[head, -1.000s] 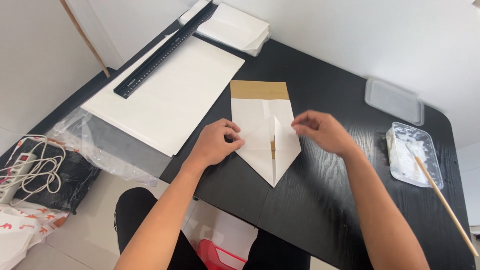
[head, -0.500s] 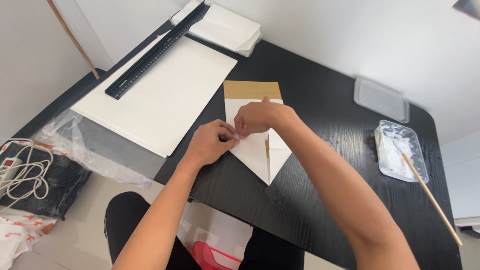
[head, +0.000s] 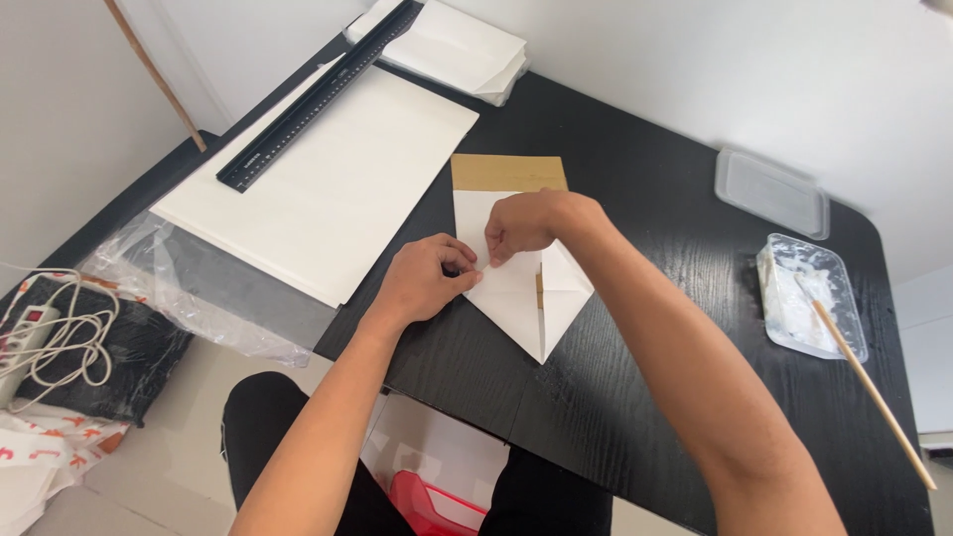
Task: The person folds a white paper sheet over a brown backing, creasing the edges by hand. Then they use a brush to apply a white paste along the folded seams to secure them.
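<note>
Containers first: one clear plastic tub (head: 812,298) near the table's right edge, smeared inside with white paste, one long wooden stick (head: 869,382) leaning out of it over the rim; one matching clear lid (head: 771,192) flat just beyond it, apart from the tub. Folded white paper (head: 521,288) at the middle of the black table (head: 635,397), pointed toward the near edge, a brown strip showing at its far end. Left hand (head: 422,281) pressed on the paper's left flap, fingers curled nearly closed, fingertips pinching the paper edge. Right hand (head: 528,223) crossed over from the right, fingers bent and closed on the same edge, fingertips meeting those of the left hand. One large white sheet (head: 328,189) to the left, overhanging the table's left edge, one black ruler (head: 318,94) along its far side. One stack of white sheets (head: 452,45) at the far corner. Bare black tabletop between paper and tub, and along the near edge. Crumpled clear plastic (head: 189,288) below the left edge.
</note>
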